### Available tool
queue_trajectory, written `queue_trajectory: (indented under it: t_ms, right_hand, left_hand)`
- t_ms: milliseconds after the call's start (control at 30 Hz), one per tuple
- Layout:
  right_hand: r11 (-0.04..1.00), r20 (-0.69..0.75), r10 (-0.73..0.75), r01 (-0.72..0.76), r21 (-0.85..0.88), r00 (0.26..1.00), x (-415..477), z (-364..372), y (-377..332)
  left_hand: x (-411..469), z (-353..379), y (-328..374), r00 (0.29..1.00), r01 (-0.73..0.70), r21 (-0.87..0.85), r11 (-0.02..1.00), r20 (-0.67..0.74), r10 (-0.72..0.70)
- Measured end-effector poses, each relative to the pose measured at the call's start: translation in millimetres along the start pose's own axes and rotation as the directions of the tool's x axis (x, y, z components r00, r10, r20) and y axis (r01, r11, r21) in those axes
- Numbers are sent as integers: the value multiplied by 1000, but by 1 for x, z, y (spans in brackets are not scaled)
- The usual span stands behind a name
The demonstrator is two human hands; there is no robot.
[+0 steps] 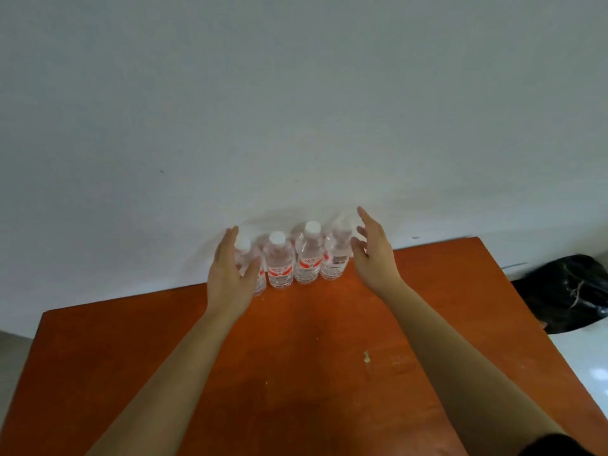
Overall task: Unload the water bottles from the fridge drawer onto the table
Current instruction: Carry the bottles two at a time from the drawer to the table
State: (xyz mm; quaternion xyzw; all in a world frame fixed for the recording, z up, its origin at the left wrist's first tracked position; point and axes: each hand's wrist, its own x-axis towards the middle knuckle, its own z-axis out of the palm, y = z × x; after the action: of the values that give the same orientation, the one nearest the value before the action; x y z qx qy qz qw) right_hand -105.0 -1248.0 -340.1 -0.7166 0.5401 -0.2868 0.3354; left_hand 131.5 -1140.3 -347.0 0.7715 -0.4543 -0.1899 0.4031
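Note:
Several clear water bottles [279,261] with white caps and red-and-white labels stand upright in a row at the far edge of the orange-brown table [312,357], against the wall. My left hand [230,274] is flat and open at the left end of the row, partly covering the leftmost bottle [245,248]. At the right end of the row my right hand [371,251] is open too, beside the rightmost bottle [335,258], which looks blurred. Neither hand grips a bottle. The fridge drawer is out of view.
A white wall [296,110] rises directly behind the bottles. A black plastic bag [569,291] lies on the floor past the table's right edge. A small pale stain [366,357] marks the tabletop.

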Motion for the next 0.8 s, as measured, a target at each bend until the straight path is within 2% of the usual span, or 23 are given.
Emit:
queue_trajectory:
  t_ms: [67,167,367,467,567,633,800]
  right_hand:
    - [997,-104,-79,79,-6,991,-12,-24,-12]
    - [983,-235,-172,150,-108,957,-33,-66,-26]
    - [909,-437,-283,93,-407,854,-104,-173,-23]
    - [854,-530,-316,-8,-521,787,-153,-236,-1]
    - [797,-628,-271,-196,-571,730,-226,-309,35]
    - [774,-692,-239,-297,-559,681,-281,-354,60]
    - [738,-840,-145,-507,-444,524,-458,-459,127]
  left_hand:
    - [-4,-9,28,988,-153,76,985,-19,154]
    - [-16,-13,76,935,-337,168,926,-54,351]
    - [-72,20,188,787,-587,273,763,-28,616]
    - [-115,50,250,698,-683,307,663,9,716]
    - [-177,93,316,628,-757,297,581,86,774]
    - [-226,125,354,571,-808,257,530,124,811]
    - [-391,211,435,373,-928,82,364,221,901]
